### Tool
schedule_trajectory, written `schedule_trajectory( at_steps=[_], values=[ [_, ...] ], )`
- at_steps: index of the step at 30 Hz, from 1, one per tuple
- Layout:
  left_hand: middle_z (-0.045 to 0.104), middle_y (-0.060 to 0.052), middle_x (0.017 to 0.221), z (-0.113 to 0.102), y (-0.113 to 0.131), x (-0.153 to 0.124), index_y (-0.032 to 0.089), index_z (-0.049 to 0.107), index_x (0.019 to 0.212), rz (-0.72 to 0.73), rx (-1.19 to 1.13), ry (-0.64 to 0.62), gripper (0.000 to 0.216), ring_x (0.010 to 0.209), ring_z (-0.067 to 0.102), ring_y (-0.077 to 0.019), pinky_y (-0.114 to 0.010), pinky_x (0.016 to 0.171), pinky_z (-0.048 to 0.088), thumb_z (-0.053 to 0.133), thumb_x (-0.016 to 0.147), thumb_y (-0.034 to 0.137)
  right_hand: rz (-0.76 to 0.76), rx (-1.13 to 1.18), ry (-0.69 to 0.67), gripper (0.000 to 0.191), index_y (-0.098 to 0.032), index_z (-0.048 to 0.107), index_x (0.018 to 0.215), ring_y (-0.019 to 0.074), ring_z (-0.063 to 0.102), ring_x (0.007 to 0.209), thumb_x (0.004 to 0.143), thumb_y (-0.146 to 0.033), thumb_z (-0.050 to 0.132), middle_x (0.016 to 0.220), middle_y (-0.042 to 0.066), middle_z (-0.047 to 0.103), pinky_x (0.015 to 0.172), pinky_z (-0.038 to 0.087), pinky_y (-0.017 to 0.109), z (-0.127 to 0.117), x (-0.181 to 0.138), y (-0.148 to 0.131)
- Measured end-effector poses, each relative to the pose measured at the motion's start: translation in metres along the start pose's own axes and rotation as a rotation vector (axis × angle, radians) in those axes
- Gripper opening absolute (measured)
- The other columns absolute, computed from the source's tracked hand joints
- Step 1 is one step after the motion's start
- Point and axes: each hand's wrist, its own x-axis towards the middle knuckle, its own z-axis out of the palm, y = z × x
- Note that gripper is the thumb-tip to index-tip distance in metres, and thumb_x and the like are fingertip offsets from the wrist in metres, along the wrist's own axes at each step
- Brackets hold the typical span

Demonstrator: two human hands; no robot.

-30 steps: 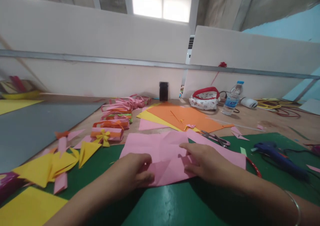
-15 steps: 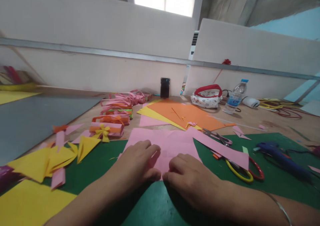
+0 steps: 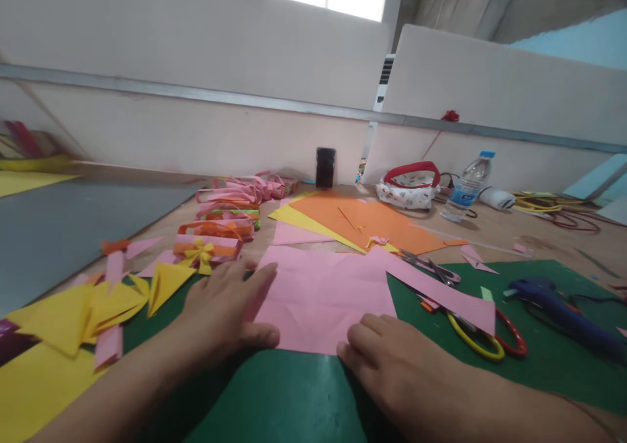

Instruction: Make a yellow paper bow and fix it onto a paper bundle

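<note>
Fingers of the left hand [image 3: 223,309] laid flat and close together on the left edge of the pink paper [image 3: 326,296], thumb tucked along its near edge, nothing gripped. Fingers of the right hand [image 3: 392,364] curled, tips pressing down on the near right corner of the same sheet; impossible to tell whether a pinch sits under them. Pink paper lying flat and creased on the green cutting mat [image 3: 294,404], between the two hands. Just right of the sheet, a long pink strip [image 3: 441,293] slanting across yellow-handled scissors [image 3: 473,338] and a red loop handle [image 3: 512,338]. Further right, a blue glue gun [image 3: 563,309] on the mat. Left of the left hand, yellow folded shapes [image 3: 98,309] and a pink bundle with a yellow bow [image 3: 206,250]. Beyond, orange sheets [image 3: 362,221], a dark phone [image 3: 325,166] upright against the partition, a water bottle [image 3: 465,188]
</note>
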Motion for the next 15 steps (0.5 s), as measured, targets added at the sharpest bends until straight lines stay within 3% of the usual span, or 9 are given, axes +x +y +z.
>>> schedule_trajectory(
  at_steps=[3,6,9,11,13,15],
  values=[
    [0.039,-0.023,0.143,-0.005,-0.018,-0.005,0.023,0.043,0.136,-0.045,0.057,0.020,0.081,0.130,0.033,-0.0484,-0.064,0.094,0.032,0.065,0.064,0.052,0.074,0.024,-0.089,0.017,-0.013,0.063,0.094,0.0211,0.054,0.071,0.084,-0.014,0.049,0.088,0.009,0.065,0.056,0.033,0.031,-0.003,-0.006,0.000],
    [0.043,-0.022,0.140,-0.017,-0.020,-0.010,0.016,0.046,0.134,-0.070,0.165,0.092,0.074,0.128,0.035,-0.0478,-0.065,0.094,0.032,0.064,0.064,0.035,0.153,0.075,-0.131,0.016,-0.014,0.062,0.089,0.0203,0.055,0.068,0.087,-0.013,0.046,0.085,0.008,0.066,0.054,0.033,0.030,-0.004,-0.005,0.000],
    [0.048,-0.021,0.133,-0.029,-0.002,-0.012,0.010,0.057,0.122,-0.040,0.206,0.177,0.054,0.126,0.039,-0.0431,-0.057,0.102,0.031,0.055,0.069,0.018,0.131,0.092,-0.109,0.015,-0.014,0.062,0.084,0.0186,0.055,0.066,0.089,-0.014,0.047,0.083,0.007,0.066,0.052,0.033,0.029,0.001,-0.001,0.001],
    [0.050,-0.017,0.129,-0.030,0.016,-0.011,0.013,0.057,0.121,-0.004,0.139,0.210,0.046,0.124,0.044,-0.0353,-0.051,0.103,0.034,0.037,0.080,0.013,0.067,0.075,-0.038,0.015,-0.014,0.064,0.082,0.0177,0.054,0.064,0.088,-0.013,0.050,0.080,0.007,0.065,0.051,0.031,0.029,0.006,0.000,0.001],
    [0.043,-0.014,0.140,-0.024,0.036,-0.010,0.018,0.056,0.123,0.125,-0.021,0.160,0.043,0.128,0.041,-0.0300,-0.047,0.105,0.034,0.036,0.084,0.017,0.024,0.105,0.060,0.016,-0.014,0.066,0.081,0.0166,0.054,0.062,0.087,-0.013,0.051,0.075,0.006,0.064,0.050,0.031,0.028,0.010,-0.002,0.003],
    [0.048,-0.010,0.139,-0.013,0.052,-0.009,0.024,0.054,0.126,0.282,-0.101,-0.001,0.042,0.125,0.047,-0.0257,-0.041,0.103,0.040,0.044,0.085,0.027,-0.002,0.185,0.127,0.017,-0.017,0.067,0.083,0.0144,0.055,0.062,0.088,-0.015,0.050,0.076,0.004,0.064,0.051,0.035,0.025,0.009,-0.006,0.009]
  ],
)
